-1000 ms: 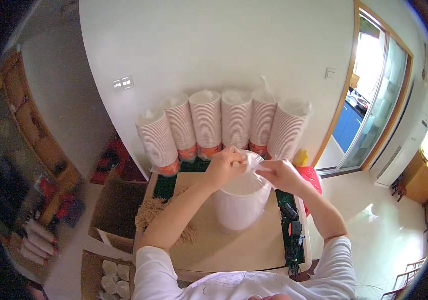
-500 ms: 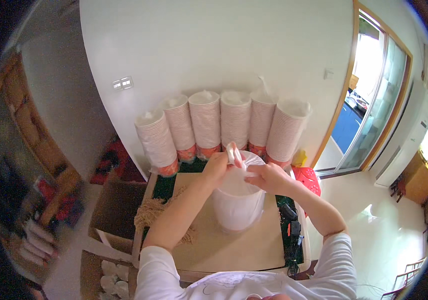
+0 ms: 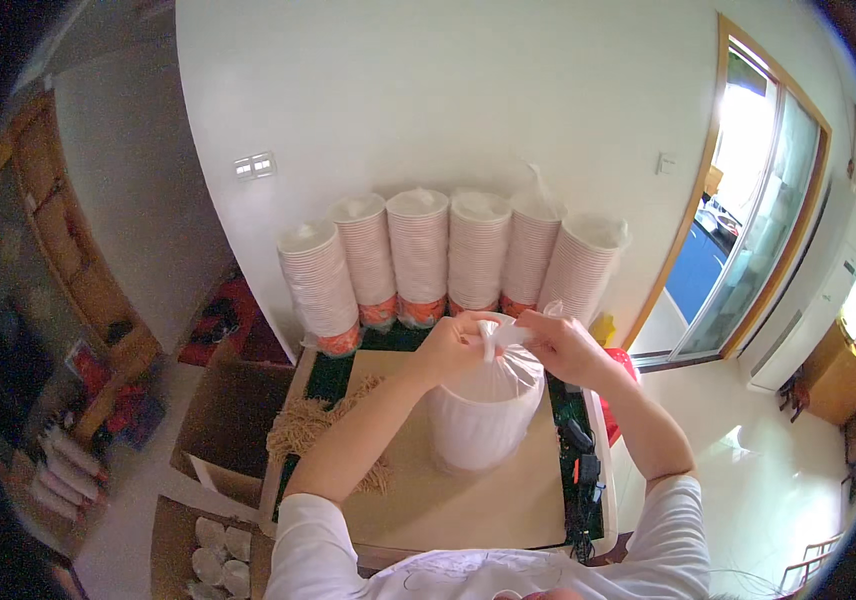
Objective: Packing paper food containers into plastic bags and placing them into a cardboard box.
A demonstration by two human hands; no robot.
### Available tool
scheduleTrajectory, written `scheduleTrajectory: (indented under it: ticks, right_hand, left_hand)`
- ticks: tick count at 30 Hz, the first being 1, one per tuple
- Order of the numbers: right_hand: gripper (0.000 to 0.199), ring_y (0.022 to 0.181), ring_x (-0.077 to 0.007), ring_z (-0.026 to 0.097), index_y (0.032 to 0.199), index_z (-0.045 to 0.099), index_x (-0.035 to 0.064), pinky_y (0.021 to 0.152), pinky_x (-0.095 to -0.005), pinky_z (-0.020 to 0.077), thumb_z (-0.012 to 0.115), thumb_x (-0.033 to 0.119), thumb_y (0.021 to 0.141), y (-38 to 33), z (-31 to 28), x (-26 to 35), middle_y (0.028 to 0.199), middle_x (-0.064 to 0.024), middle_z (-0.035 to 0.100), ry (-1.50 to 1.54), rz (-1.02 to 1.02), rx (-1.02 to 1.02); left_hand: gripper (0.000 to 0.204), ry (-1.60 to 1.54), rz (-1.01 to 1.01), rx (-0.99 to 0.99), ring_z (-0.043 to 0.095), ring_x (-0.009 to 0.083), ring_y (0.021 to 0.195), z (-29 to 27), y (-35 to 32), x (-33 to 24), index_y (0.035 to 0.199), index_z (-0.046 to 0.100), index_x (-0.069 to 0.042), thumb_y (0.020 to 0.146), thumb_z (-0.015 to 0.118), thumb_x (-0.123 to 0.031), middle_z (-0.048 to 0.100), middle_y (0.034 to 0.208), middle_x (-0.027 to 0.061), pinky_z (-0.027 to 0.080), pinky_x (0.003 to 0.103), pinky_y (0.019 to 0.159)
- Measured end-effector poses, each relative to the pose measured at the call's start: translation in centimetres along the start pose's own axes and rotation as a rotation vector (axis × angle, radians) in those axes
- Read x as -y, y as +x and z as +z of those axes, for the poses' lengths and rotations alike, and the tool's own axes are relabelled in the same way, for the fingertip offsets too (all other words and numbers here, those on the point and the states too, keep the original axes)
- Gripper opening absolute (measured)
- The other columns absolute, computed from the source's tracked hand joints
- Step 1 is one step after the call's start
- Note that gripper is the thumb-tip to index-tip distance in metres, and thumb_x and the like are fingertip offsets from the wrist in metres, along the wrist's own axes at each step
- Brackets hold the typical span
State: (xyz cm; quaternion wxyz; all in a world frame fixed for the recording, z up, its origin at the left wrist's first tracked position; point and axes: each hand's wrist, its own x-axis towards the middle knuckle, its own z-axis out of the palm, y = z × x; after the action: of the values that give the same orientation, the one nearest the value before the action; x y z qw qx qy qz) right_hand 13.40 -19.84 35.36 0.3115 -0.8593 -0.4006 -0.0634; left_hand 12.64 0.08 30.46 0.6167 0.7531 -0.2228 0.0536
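Note:
In front of me on the table stands a wide white round container, wrapped in a thin plastic bag. I cannot tell whether it is one tub or a stack of cups. Over its top the bag is gathered and twisted into a neck. My left hand is closed on one side of the bag's neck. On the other side, my right hand pinches the end of the bag, its fingers bent. Pleats in the plastic run from the neck down to the container's rim.
Several tall bagged stacks of white cups with orange bottoms line the wall. Tan twine lies on the left of the cardboard-topped table, black cables on the right. Open cardboard boxes sit left, a red stool right.
Both hands have risen slightly and turned about the bag's top. Its opening, looser before, is now drawn into a tight twisted neck. The view has shifted a little.

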Motion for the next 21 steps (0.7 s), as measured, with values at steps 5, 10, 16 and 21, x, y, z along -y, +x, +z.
scheduleTrajectory:
  ticks: [5, 10, 16, 21]
  right_hand:
    - [0.027, 0.085, -0.0302, 0.055, 0.1, 0.055, 0.0129, 0.067, -0.039, 0.0467, 0.058, 0.009, 0.073, 0.3, -0.1, 3.0, 0.109, -0.0117, 0.046, -0.303, -0.163, -0.16]
    - [0.029, 0.087, -0.0287, 0.055, 0.098, 0.055, 0.015, 0.07, -0.0379, 0.0478, 0.062, 0.011, 0.071, 1.0, 1.2, 1.9, 0.112, -0.0093, 0.046, -0.325, -0.349, -0.044]
    - [0.023, 0.086, -0.0291, 0.055, 0.092, 0.053, 0.0113, 0.068, -0.0379, 0.0477, 0.061, 0.01, 0.071, 1.1, 2.1, -1.3, 0.095, -0.0088, 0.052, -0.045, -0.251, -0.187]
    - [0.026, 0.083, -0.0268, 0.057, 0.097, 0.054, 0.0063, 0.071, -0.0326, 0.0471, 0.061, 0.006, 0.072, 0.3, 3.0, -1.3, 0.094, -0.0097, 0.056, -0.008, -0.255, -0.204]
  left_hand:
    - [0.04, 0.006, -0.004, 0.036, 0.058, 0.0104, 0.08, -0.2, 0.5, 0.3, 0.101, 0.051, 0.002, 0.069, 0.069, -0.011, 0.062, 0.089, 0.0076, 0.045, 0.024, 0.074]
    - [0.026, 0.143, 0.026, -0.032, 0.057, 0.0109, 0.082, -0.1, 0.4, 0.4, 0.093, 0.056, 0.003, 0.071, 0.065, -0.01, 0.06, 0.094, 0.0073, 0.045, 0.024, 0.074]
    - [0.011, -0.228, -0.082, -0.086, 0.055, 0.0108, 0.084, 0.2, 0.5, 1.7, 0.08, 0.06, 0.001, 0.073, 0.06, -0.007, 0.058, 0.098, 0.0055, 0.045, 0.024, 0.073]
    - [0.011, -0.514, -0.017, -0.132, 0.053, 0.0085, 0.082, 0.0, 1.0, 1.0, 0.081, 0.061, -0.002, 0.073, 0.061, -0.009, 0.053, 0.109, 0.0048, 0.044, 0.023, 0.071]
